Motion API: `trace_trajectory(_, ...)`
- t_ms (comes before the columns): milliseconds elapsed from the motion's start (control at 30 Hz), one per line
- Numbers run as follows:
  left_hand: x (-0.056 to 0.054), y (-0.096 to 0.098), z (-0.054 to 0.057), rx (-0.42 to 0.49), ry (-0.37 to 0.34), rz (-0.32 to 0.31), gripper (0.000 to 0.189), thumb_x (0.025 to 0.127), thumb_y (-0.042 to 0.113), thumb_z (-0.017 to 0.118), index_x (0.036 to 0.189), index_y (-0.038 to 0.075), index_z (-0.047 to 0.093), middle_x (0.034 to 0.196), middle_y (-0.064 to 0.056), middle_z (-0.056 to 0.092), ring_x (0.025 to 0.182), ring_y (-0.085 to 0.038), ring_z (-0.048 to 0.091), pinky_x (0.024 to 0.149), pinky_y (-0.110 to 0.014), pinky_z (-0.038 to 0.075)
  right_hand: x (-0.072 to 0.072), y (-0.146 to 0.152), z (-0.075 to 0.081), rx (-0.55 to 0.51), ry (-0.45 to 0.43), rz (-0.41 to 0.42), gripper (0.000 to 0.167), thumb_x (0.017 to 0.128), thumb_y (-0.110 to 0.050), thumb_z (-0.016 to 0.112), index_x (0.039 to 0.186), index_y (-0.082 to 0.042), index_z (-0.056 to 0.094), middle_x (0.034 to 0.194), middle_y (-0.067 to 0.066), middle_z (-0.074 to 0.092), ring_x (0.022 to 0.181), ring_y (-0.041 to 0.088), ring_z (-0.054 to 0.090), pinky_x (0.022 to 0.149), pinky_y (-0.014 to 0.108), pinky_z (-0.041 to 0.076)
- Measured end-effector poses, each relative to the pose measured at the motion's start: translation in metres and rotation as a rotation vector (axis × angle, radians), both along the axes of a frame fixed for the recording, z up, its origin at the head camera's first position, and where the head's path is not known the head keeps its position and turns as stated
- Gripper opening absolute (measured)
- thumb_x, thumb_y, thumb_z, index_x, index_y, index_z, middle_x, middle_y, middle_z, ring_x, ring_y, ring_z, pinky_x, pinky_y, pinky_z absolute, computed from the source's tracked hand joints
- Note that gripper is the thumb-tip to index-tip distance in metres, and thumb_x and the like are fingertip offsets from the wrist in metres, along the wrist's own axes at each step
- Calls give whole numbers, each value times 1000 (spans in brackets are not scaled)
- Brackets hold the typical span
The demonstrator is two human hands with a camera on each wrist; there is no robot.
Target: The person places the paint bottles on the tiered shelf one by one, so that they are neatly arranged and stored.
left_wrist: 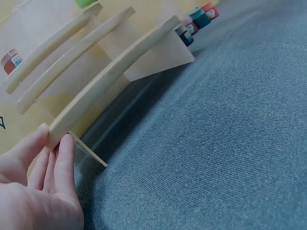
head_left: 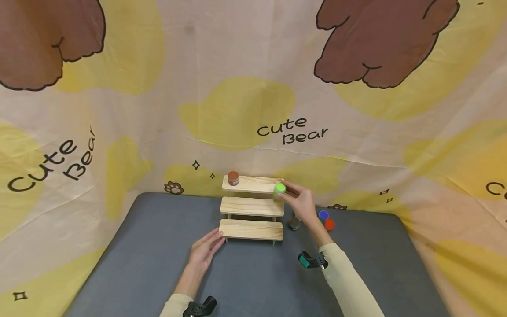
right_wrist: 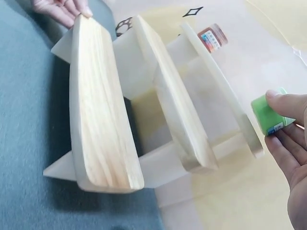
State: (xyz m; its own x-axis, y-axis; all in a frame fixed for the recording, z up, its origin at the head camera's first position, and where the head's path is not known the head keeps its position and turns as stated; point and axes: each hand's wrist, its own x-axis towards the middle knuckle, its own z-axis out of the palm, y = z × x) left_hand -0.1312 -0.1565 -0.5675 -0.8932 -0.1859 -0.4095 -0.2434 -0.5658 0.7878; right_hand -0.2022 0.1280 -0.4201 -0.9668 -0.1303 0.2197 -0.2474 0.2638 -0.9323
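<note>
A small three-step wooden shelf stands on the grey table against the backdrop. My left hand pinches the left end of its lowest board, thumb on top and fingers beneath, as the left wrist view shows. My right hand holds a small green paint jar between thumb and fingers, near the right end of the top board. On the left end of that top board sits a brown-red paint jar. The middle and lowest boards carry no jars.
Right of the shelf, several more jars stand on the table, among them a dark one, a blue-lidded one and a red one. A printed cloth backdrop rises behind and at both sides.
</note>
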Motion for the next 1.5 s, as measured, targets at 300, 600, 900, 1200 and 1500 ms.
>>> trace_trajectory(300, 0, -2, 3, -19, 2, -4, 50, 88, -7, 68, 132, -17, 48, 117, -19, 65, 92, -17, 70, 94, -33, 59, -25, -10, -25, 23, 14, -12, 50, 84, -11, 78, 130, -1, 62, 128, 17, 62, 115, 30, 62, 96, 34, 57)
trace_trajectory(600, 1, -1, 0, -35, 6, -19, 50, 88, -5, 69, 132, -17, 49, 118, -20, 65, 94, -18, 69, 94, -33, 59, -36, -29, -26, 23, 17, 13, 48, 85, -7, 77, 129, 3, 61, 126, 19, 63, 114, 29, 63, 94, 30, 59)
trace_trajectory(900, 0, -2, 0, -7, 28, -16, 49, 87, -7, 69, 129, -19, 49, 110, -17, 68, 92, -19, 70, 94, -35, 59, -49, -44, -23, 32, -18, 23, 47, 84, -5, 77, 128, 2, 62, 122, 20, 65, 110, 30, 65, 89, 28, 60)
trace_trajectory(1200, 3, -1, 0, -11, 18, -4, 50, 87, -7, 69, 131, -18, 48, 115, -20, 65, 93, -20, 70, 94, -35, 58, -59, -58, -22, 0, -22, 57, 48, 83, 2, 76, 128, 6, 60, 123, 25, 62, 113, 35, 63, 92, 28, 59)
trace_trajectory(1500, 2, -2, -1, -17, 34, -16, 50, 88, -6, 68, 131, -19, 47, 114, -19, 66, 93, -19, 70, 94, -34, 59, -63, -61, -25, -44, -39, 89, 44, 83, 7, 74, 125, 9, 61, 123, 28, 61, 115, 37, 61, 92, 28, 58)
